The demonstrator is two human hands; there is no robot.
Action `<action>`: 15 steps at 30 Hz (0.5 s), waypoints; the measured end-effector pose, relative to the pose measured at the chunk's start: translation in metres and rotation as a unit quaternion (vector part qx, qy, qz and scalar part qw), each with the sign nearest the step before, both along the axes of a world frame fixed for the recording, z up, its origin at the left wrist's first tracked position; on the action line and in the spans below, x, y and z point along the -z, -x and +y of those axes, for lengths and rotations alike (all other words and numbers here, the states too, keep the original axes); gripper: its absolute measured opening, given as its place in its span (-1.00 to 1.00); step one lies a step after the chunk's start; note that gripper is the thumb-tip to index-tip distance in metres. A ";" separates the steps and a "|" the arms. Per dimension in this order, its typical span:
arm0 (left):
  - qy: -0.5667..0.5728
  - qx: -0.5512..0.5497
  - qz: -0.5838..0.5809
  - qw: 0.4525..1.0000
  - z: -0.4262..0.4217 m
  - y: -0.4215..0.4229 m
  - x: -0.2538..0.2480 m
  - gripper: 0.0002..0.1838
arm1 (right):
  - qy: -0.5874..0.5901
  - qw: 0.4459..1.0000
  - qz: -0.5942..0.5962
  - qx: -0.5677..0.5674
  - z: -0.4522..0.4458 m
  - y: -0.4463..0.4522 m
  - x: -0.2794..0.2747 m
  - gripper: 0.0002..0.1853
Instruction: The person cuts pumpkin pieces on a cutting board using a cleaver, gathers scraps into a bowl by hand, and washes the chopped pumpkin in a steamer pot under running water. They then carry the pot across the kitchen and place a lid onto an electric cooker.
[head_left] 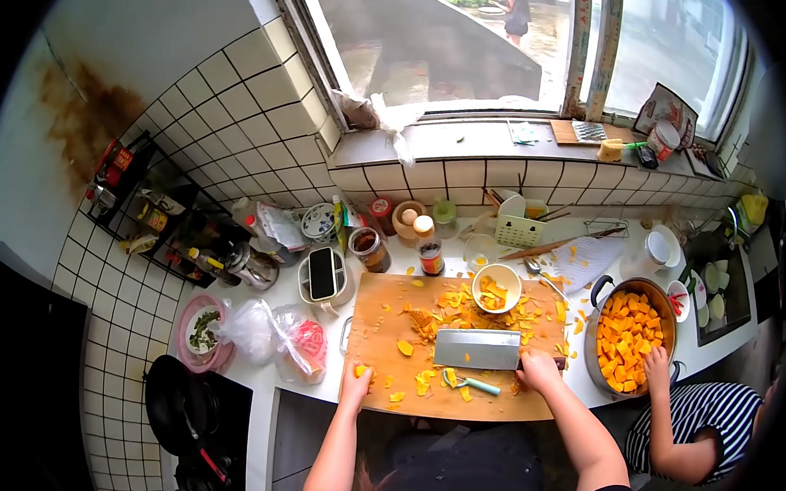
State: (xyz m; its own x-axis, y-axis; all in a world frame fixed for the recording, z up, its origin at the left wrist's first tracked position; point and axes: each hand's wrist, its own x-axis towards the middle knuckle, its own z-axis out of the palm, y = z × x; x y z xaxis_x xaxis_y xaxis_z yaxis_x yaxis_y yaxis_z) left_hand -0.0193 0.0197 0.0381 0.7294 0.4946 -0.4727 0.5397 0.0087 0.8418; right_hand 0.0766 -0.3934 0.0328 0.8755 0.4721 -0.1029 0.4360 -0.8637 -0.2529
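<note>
My right hand [538, 371] grips the dark handle of a cleaver [478, 349], whose broad blade lies flat over the cutting board [381, 315]. At the board's left edge, my left hand [355, 386] is closed around a small orange piece of pumpkin [361, 370], mostly hidden by the fingers. A pale green peeler [482, 385] lies just below the blade. Pumpkin peels and scraps [424, 383] are scattered over the wood. Behind the cleaver, a white bowl [511, 296] holds more orange scraps.
A pot [592, 342] of pumpkin cubes stands right of the board, with another person's hand [658, 369] at its rim. Jars [371, 252], a phone [323, 273] on a container and plastic bags [301, 342] line the back and left. A wok [171, 403] sits lower left.
</note>
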 end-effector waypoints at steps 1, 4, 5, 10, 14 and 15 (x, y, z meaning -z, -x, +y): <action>0.039 -0.010 -0.007 0.999 0.000 0.005 -0.007 -0.76 | 0.005 1.000 -0.010 0.000 0.002 0.001 0.000 -0.75; 0.095 -0.022 -0.027 0.995 0.004 0.017 -0.020 -0.80 | 0.069 0.998 0.007 0.006 0.006 0.003 0.007 -0.72; 0.103 -0.023 -0.032 0.994 0.006 0.020 -0.022 -0.81 | 0.092 0.996 0.015 0.010 0.008 0.004 0.012 -0.70; 0.081 0.026 -0.064 0.994 0.013 0.031 -0.034 -0.86 | 0.144 0.987 0.040 0.064 0.058 0.014 -0.076 -0.78; 0.120 0.056 -0.051 0.990 0.015 0.042 -0.044 -0.87 | 0.019 0.993 0.115 -0.028 0.122 0.045 -0.249 -0.76; 0.118 0.064 -0.041 0.990 0.015 0.042 -0.049 -0.87 | -0.025 0.989 0.136 -0.054 0.134 0.055 -0.286 -0.77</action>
